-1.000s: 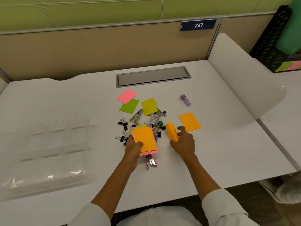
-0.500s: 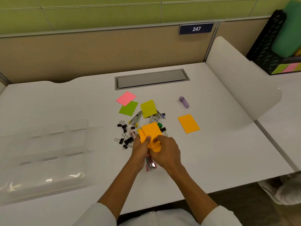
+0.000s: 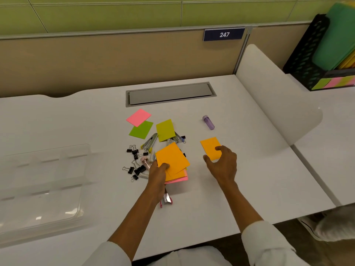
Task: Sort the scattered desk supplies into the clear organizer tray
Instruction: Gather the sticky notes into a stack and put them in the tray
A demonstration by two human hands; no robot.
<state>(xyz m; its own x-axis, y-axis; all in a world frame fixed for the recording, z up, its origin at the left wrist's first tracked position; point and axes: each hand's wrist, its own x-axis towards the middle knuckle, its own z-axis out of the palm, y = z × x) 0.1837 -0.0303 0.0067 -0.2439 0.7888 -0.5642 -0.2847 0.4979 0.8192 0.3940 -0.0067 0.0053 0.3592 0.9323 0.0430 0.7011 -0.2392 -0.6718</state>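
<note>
My left hand (image 3: 158, 172) holds a stack of orange and pink sticky notes (image 3: 172, 160) just above the pile of supplies at the desk's middle. My right hand (image 3: 222, 164) reaches over a single orange sticky note (image 3: 210, 146) lying flat, fingers spread and touching its near edge. Pink (image 3: 138, 117), green (image 3: 141, 129) and yellow-green (image 3: 165, 129) notes lie farther back. Black binder clips (image 3: 135, 160) are scattered left of the stack. The clear organizer tray (image 3: 44, 181) sits at the left.
A purple glue stick (image 3: 208, 122) lies at the back right. Staplers and pens (image 3: 150, 141) lie among the notes, and a red-handled tool (image 3: 166, 198) pokes out under my left wrist. A white divider (image 3: 278, 104) bounds the desk's right side. A grey cable hatch (image 3: 170, 94) sits behind.
My right hand added an orange note to the stack in my left hand, then let go and moved right to the lone orange note.
</note>
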